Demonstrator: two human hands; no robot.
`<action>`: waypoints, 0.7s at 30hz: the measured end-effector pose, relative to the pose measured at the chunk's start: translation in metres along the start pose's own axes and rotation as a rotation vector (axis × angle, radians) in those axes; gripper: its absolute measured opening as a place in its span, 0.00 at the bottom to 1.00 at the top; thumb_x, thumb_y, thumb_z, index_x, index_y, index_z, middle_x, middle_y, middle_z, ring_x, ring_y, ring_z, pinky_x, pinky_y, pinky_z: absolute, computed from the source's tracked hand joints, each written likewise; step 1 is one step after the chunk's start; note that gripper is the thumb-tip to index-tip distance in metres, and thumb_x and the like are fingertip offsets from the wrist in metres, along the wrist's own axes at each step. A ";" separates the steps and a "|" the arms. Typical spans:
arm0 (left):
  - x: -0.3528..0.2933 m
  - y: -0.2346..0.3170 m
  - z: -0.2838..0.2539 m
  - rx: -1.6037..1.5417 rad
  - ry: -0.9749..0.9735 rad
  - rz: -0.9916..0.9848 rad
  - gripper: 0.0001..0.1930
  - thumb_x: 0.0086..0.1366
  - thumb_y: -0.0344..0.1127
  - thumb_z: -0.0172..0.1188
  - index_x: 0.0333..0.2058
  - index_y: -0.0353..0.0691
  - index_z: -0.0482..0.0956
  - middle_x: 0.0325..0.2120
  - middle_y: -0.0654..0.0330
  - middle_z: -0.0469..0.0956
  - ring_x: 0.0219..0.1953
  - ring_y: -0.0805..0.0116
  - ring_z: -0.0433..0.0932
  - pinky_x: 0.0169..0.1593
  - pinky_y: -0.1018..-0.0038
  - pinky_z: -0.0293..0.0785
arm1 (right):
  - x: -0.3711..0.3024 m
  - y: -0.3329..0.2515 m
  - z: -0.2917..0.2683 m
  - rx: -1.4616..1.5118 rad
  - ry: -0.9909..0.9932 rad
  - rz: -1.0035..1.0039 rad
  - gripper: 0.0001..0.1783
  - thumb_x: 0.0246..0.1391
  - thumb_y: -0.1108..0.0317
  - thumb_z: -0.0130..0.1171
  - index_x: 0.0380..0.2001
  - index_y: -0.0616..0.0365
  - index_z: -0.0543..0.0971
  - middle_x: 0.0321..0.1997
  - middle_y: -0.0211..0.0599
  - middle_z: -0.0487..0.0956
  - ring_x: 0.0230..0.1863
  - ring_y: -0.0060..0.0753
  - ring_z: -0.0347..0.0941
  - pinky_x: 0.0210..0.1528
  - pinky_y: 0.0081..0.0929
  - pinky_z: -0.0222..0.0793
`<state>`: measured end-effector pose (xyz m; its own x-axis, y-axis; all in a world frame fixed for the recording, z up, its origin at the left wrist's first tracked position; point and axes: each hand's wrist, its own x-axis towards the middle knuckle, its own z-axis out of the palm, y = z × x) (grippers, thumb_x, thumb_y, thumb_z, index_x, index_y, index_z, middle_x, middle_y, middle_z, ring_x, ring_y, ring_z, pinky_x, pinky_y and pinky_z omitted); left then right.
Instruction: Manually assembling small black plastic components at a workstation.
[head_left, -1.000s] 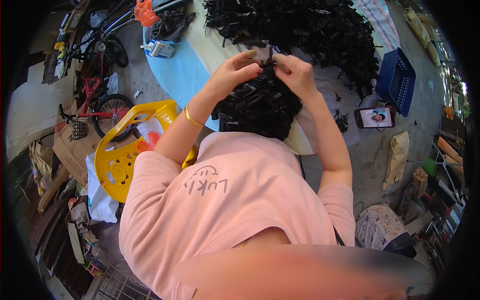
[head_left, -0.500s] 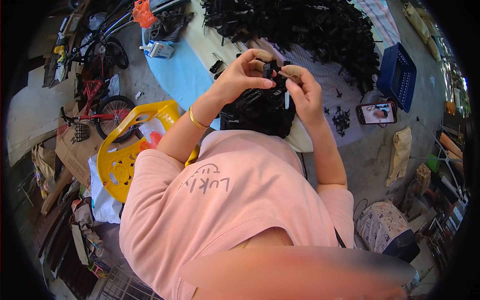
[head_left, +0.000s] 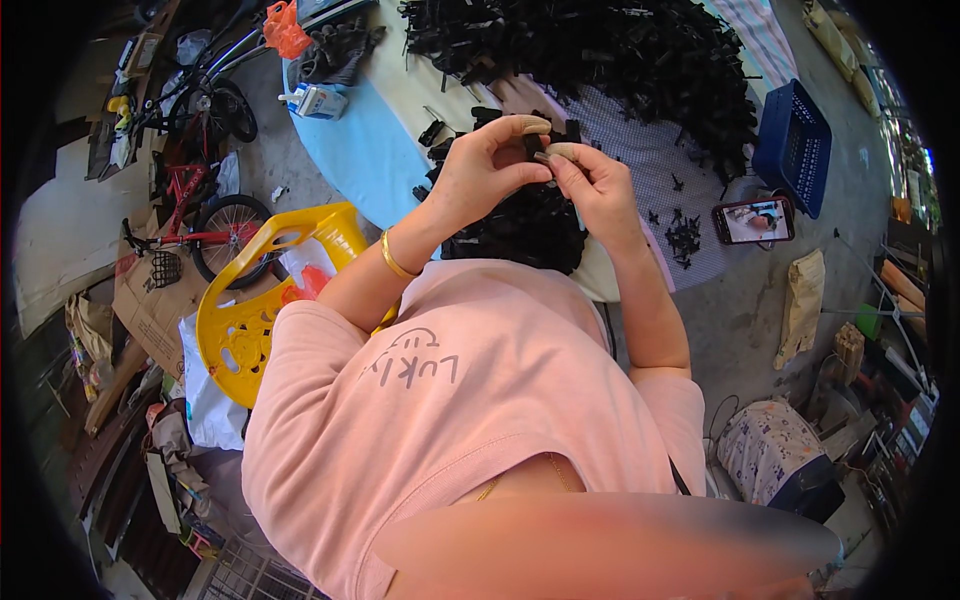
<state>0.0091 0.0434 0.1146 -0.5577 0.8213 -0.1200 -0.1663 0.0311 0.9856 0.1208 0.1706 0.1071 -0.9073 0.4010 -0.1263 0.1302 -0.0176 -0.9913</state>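
Observation:
My left hand (head_left: 485, 172) is closed in a pinch around a small black plastic part (head_left: 533, 146), held up over the near end of the table. Close against it, my right hand (head_left: 597, 190) pinches a small greyish piece (head_left: 543, 157) that meets the black part; the fingers partly hide both. Tan coverings sit on several of my fingertips. Below my hands lies a near heap of black plastic parts (head_left: 520, 228). Beyond them a much larger pile of similar black parts (head_left: 640, 70) spreads over the cloth-covered table (head_left: 375, 150).
On the right of the table are a few loose black parts (head_left: 683, 238), a lit phone (head_left: 754, 221) and a blue plastic basket (head_left: 793, 150). A white-and-blue carton (head_left: 320, 101) stands far left. Nearer left are a yellow chair (head_left: 232, 335) and a red bicycle (head_left: 185, 205).
My right hand has shifted slightly left and the fingers of both hands have come together. The greyish piece now touches the black part. A pale blue strip beside my right hand no longer shows.

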 end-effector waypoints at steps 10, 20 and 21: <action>-0.006 0.003 0.002 0.103 0.049 0.079 0.15 0.56 0.20 0.55 0.44 0.31 0.70 0.39 0.57 0.74 0.42 0.73 0.74 0.48 0.79 0.71 | -0.007 -0.006 0.011 -0.112 0.089 -0.109 0.09 0.55 0.70 0.52 0.35 0.65 0.76 0.17 0.23 0.69 0.18 0.11 0.61 0.19 0.11 0.55; -0.010 -0.011 -0.001 0.005 0.079 0.112 0.13 0.54 0.18 0.57 0.40 0.30 0.72 0.37 0.58 0.76 0.39 0.72 0.75 0.45 0.78 0.72 | -0.006 -0.004 0.014 -0.065 0.060 -0.052 0.09 0.55 0.70 0.52 0.34 0.65 0.76 0.17 0.22 0.69 0.18 0.11 0.60 0.19 0.10 0.54; -0.010 -0.012 0.001 0.067 0.100 0.151 0.12 0.54 0.18 0.57 0.39 0.30 0.73 0.36 0.58 0.76 0.39 0.73 0.75 0.45 0.79 0.73 | -0.005 -0.002 0.014 -0.033 0.061 -0.006 0.09 0.55 0.70 0.52 0.34 0.65 0.76 0.18 0.22 0.69 0.18 0.10 0.60 0.19 0.10 0.53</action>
<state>0.0176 0.0350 0.1039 -0.6512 0.7586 0.0217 -0.0220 -0.0475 0.9986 0.1192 0.1560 0.1094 -0.8823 0.4560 -0.1167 0.1386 0.0148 -0.9902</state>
